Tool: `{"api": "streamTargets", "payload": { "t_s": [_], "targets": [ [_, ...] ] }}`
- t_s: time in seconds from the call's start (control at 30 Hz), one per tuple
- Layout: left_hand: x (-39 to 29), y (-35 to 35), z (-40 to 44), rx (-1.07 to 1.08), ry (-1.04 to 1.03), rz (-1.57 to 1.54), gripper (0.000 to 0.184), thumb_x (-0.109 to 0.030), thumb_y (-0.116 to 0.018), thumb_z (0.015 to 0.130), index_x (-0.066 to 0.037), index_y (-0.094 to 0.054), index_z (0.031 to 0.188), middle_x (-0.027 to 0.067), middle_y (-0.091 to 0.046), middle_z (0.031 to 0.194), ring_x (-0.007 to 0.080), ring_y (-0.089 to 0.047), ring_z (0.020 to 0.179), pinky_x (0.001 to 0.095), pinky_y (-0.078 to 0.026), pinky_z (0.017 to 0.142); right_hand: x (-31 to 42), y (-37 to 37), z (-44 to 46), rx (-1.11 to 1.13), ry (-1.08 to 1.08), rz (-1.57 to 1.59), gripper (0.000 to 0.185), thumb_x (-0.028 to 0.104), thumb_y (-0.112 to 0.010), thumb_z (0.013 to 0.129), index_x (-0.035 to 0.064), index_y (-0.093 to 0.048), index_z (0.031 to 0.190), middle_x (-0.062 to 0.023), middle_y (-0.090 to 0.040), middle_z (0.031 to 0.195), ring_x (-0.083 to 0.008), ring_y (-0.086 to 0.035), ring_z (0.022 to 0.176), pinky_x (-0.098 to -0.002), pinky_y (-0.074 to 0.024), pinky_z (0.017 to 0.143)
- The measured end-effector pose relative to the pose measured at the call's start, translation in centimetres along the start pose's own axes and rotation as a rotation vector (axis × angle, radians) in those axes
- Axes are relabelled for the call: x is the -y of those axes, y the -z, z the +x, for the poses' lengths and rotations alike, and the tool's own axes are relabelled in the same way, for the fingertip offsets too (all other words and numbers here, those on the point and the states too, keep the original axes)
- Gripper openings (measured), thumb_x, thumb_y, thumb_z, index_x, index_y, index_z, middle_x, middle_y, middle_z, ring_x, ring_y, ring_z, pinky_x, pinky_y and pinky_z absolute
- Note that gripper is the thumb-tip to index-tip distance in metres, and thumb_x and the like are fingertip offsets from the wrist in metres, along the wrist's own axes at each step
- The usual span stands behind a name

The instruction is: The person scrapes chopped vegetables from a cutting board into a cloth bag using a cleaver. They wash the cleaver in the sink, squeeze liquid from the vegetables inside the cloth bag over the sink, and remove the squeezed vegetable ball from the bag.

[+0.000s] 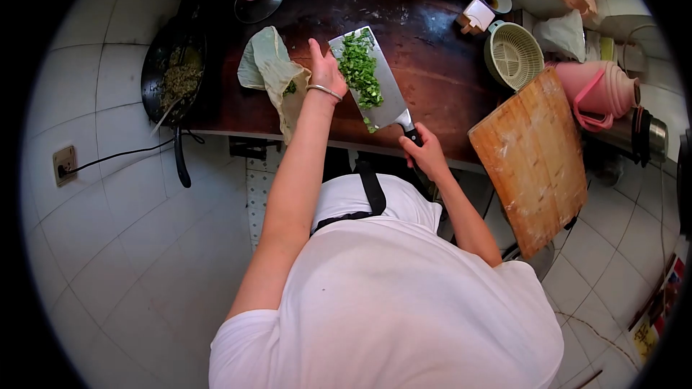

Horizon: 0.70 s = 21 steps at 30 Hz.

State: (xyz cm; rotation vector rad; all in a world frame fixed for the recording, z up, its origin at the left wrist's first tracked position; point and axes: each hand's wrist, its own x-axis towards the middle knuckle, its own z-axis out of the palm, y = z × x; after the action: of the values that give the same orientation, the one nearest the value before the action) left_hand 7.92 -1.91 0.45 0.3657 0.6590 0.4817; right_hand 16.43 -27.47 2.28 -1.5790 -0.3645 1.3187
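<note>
Chopped greens (360,72) lie heaped on the broad blade of a cleaver (389,94), held over the dark wooden counter. My right hand (425,150) is closed round the cleaver's black handle. Beside the blade's left edge is my left hand (327,70), with its thumb raised apart and its other fingers against the greens' side, partly hidden. Left of that hand, a crumpled pale cloth or bag (277,72) lies on the counter, with a few green bits near its fold. A black wok (151,79) with minced food (180,81) and a utensil stands at the far left.
The counter (432,65) stretches ahead. A wooden board (533,162) leans over its right edge, near a pink thermos (598,90) and a strainer basket (514,55). A lid (261,4) lies at the back left. A cable (130,152) runs from a wall socket toward the wok.
</note>
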Motion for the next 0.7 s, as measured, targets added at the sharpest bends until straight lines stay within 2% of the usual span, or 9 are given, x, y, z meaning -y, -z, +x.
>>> {"api": "streamTargets", "payload": {
  "t_s": [0.2, 0.27, 0.3, 0.33, 0.43, 0.47, 0.53, 0.6, 0.7],
  "targets": [
    [-0.4, -0.9, -0.3, -0.048, -0.042, -0.057, 0.094, -0.079, -0.022, 0.081, -0.003, -0.041, 0.133, 0.0127, -0.049, 0.132, 0.0308, -0.044, 0.122, 0.0483, -0.032, 0.104, 1.0, 0.2, -0.5, 0.07, -0.01, -0.043, 0.012, 0.012, -0.059, 0.087, 0.0065, -0.049, 0.087, -0.0004, -0.05, 0.058, -0.0083, -0.046, 0.042, -0.0227, -0.0354, 0.041],
    [-0.7, -1.3, -0.3, -0.126, -0.042, -0.04, 0.092, -0.079, -0.023, 0.081, -0.003, -0.048, 0.127, 0.0127, -0.055, 0.124, 0.0306, -0.051, 0.114, 0.0468, -0.039, 0.099, 1.6, 0.3, -0.8, 0.116, -0.014, -0.049, 0.012, 0.012, -0.059, 0.087, 0.0063, -0.05, 0.088, -0.0003, -0.05, 0.058, -0.0085, -0.045, 0.041, -0.0227, -0.0348, 0.041],
    [-0.7, -1.7, -0.4, -0.163, -0.078, -0.077, 0.085, -0.075, -0.027, 0.084, -0.001, -0.052, 0.121, 0.0131, -0.059, 0.117, 0.0304, -0.057, 0.106, 0.0442, -0.045, 0.093, 2.1, 0.3, -0.9, 0.118, -0.013, -0.051, 0.012, 0.012, -0.059, 0.087, 0.0063, -0.05, 0.088, -0.0003, -0.05, 0.058, -0.0085, -0.045, 0.041, -0.0227, -0.0348, 0.041],
    [-0.6, -1.8, -0.5, -0.164, -0.08, -0.079, 0.085, -0.075, -0.027, 0.084, -0.001, -0.052, 0.121, 0.0131, -0.059, 0.117, 0.0304, -0.057, 0.106, 0.0442, -0.045, 0.093, 2.5, 0.4, -1.1, 0.14, -0.04, -0.035, 0.011, 0.012, -0.059, 0.087, 0.0062, -0.05, 0.09, -0.0006, -0.05, 0.058, -0.0085, -0.045, 0.041, -0.0228, -0.0346, 0.041],
    [-0.2, -1.4, -0.5, -0.176, -0.237, 0.03, 0.095, -0.083, -0.027, 0.076, -0.004, -0.053, 0.121, 0.0098, -0.06, 0.114, 0.0274, -0.057, 0.102, 0.0404, -0.048, 0.088, 3.3, 0.6, -1.4, 0.172, -0.05, 0.003, 0.011, 0.013, -0.059, 0.087, 0.006, -0.051, 0.091, -0.0011, -0.05, 0.059, -0.0086, -0.045, 0.042, -0.0229, -0.0346, 0.04],
    [-0.4, -1.2, -0.8, -0.11, -0.171, -0.048, 0.096, -0.084, -0.026, 0.076, -0.004, -0.053, 0.122, 0.0097, -0.058, 0.117, 0.0264, -0.057, 0.102, 0.0383, -0.048, 0.087, 3.4, 0.8, -1.6, 0.178, -0.039, 0.03, 0.011, 0.013, -0.059, 0.087, 0.006, -0.051, 0.092, -0.0014, -0.05, 0.059, -0.0087, -0.044, 0.042, -0.023, -0.0348, 0.04],
    [-0.7, -0.9, -1.4, -0.075, -0.043, -0.072, 0.102, -0.085, -0.025, 0.075, -0.004, -0.043, 0.133, 0.012, -0.054, 0.122, 0.0257, -0.053, 0.108, 0.0384, -0.044, 0.093, 3.9, 1.3, -2.2, 0.161, -0.037, 0.049, 0.011, 0.013, -0.059, 0.087, 0.0061, -0.052, 0.093, -0.0017, -0.05, 0.059, -0.0089, -0.044, 0.043, -0.023, -0.0353, 0.041],
    [-1.2, -0.8, -1.8, -0.162, -0.028, -0.015, 0.107, -0.084, -0.027, 0.075, -0.003, -0.018, 0.145, 0.0179, -0.043, 0.133, 0.0301, -0.042, 0.122, 0.0428, -0.03, 0.105, 4.7, 2.1, -2.7, 0.149, -0.035, 0.07, 0.012, 0.014, -0.059, 0.087, 0.0062, -0.052, 0.093, -0.0019, -0.05, 0.059, -0.009, -0.044, 0.043, -0.0231, -0.0357, 0.041],
    [-2.6, -2.2, -3.3, -0.154, -0.05, -0.138, 0.099, -0.079, -0.029, 0.08, 0.0, -0.028, 0.139, 0.0194, -0.042, 0.132, 0.0316, -0.042, 0.121, 0.0434, -0.03, 0.105, 6.0, 3.5, -3.9, 0.055, -0.075, 0.061, 0.014, 0.016, -0.06, 0.087, 0.0061, -0.051, 0.089, -0.0008, -0.05, 0.059, -0.0083, -0.044, 0.043, -0.0225, -0.0357, 0.042]
  ]
}}
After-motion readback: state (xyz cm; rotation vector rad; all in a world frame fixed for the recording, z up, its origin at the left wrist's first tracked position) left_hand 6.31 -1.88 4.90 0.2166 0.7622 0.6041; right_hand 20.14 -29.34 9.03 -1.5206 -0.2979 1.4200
